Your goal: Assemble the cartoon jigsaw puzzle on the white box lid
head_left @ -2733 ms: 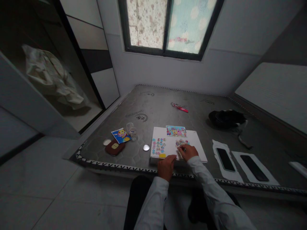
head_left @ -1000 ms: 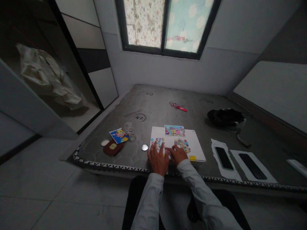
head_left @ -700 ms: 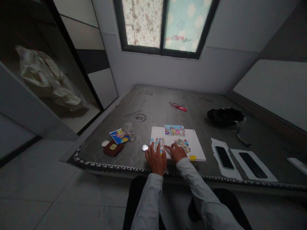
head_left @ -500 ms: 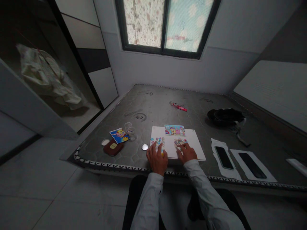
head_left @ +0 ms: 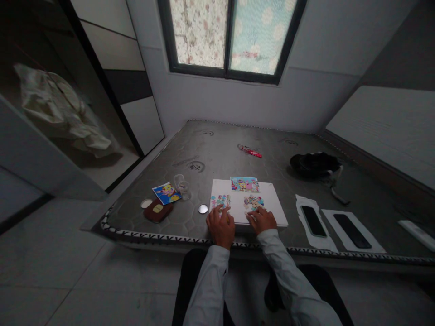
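Observation:
A white flat box (head_left: 274, 203) lies near the front edge of the mattress. On it are two clusters of small colourful pieces that look like jigsaw pieces: a left cluster (head_left: 223, 200) and a right cluster (head_left: 253, 202). A cartoon picture card (head_left: 244, 184) lies behind them. My left hand (head_left: 220, 226) rests over the box's front left corner, fingers apart and curved beside the left cluster, partly covering it. My right hand (head_left: 263, 220) is at the near side of the right cluster, its fingertips drawn together low over the box. Whatever they pinch is too small to make out.
Left of the box are a small round mirror (head_left: 203, 208), a clear plastic container (head_left: 184, 188), a blue cartoon card (head_left: 167, 193) and a brown case (head_left: 158, 211). To the right lie two phones (head_left: 313, 221) on white sheets and a black bag (head_left: 316, 164). A red packet (head_left: 250, 151) lies farther back.
My left hand has drawn back slightly, showing more of the left cluster. My right hand has shifted toward the near side of the right cluster. The whole view has moved a little.

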`<state>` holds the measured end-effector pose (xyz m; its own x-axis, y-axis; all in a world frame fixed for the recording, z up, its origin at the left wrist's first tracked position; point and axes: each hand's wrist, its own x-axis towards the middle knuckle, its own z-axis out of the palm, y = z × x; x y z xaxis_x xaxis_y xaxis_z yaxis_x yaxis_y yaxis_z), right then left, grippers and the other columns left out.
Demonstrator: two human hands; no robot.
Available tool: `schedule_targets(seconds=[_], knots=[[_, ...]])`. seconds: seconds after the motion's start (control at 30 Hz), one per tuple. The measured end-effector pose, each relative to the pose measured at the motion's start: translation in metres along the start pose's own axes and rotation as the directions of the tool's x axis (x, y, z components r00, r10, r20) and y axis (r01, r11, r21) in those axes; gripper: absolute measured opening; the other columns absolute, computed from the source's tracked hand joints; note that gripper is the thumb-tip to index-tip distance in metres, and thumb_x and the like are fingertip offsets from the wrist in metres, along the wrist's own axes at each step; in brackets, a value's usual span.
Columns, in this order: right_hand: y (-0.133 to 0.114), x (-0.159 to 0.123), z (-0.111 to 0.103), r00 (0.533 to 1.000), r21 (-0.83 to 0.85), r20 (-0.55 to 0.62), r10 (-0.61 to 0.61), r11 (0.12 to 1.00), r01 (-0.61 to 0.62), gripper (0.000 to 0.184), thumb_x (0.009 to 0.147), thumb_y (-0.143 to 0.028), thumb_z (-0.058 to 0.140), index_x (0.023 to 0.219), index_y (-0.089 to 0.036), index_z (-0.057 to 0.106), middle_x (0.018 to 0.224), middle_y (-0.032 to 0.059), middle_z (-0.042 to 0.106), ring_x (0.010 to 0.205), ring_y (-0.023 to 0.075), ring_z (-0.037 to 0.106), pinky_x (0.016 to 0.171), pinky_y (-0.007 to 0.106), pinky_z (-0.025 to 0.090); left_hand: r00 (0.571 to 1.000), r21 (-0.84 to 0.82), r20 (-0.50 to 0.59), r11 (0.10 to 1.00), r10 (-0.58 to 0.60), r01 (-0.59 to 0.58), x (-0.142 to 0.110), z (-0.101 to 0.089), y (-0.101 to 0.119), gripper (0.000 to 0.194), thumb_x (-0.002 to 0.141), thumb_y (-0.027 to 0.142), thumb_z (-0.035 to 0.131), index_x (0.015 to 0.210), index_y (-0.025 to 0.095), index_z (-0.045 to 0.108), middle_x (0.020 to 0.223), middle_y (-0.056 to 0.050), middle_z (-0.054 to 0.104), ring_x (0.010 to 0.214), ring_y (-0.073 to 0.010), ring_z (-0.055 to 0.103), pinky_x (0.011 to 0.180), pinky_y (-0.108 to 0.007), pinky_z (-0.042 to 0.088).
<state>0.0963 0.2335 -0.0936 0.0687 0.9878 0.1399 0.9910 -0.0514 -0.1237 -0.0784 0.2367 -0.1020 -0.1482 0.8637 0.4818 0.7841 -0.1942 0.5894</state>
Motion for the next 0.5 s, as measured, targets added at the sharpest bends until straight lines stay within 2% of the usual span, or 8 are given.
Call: schedule_targets(seconds=[0.27, 0.5], knots=[[-0.029, 0.009, 0.005, 0.992, 0.049, 0.004, 0.125, 0.991, -0.125, 0.032, 0.099, -0.04, 0.049, 0.096, -0.024, 0.077, 0.1, 0.0063, 0.072, 0.093, 0.0178, 0.063, 0.078, 0.031, 0.036, 0.997, 0.006, -0.063, 0.999, -0.039, 0.04, 0.002, 0.0, -0.009, 0.032, 0.085, 0.014, 0.058, 0.11, 0.028, 0.072, 0.124, -0.005, 0.067, 0.12, -0.0259, 0.055, 0.106, -0.046, 0.035], [-0.062, 0.013, 0.009, 0.993, 0.112, -0.001, 0.115, 0.987, -0.114, 0.032, 0.097, -0.043, 0.051, 0.089, -0.024, 0.076, 0.093, 0.0041, 0.073, 0.088, 0.0163, 0.064, 0.077, 0.03, 0.035, 0.995, -0.015, -0.091, 0.999, -0.048, 0.046, 0.002, 0.003, -0.017, 0.029, 0.084, 0.013, 0.059, 0.105, 0.028, 0.073, 0.123, -0.005, 0.067, 0.119, -0.0265, 0.055, 0.105, -0.046, 0.035]])
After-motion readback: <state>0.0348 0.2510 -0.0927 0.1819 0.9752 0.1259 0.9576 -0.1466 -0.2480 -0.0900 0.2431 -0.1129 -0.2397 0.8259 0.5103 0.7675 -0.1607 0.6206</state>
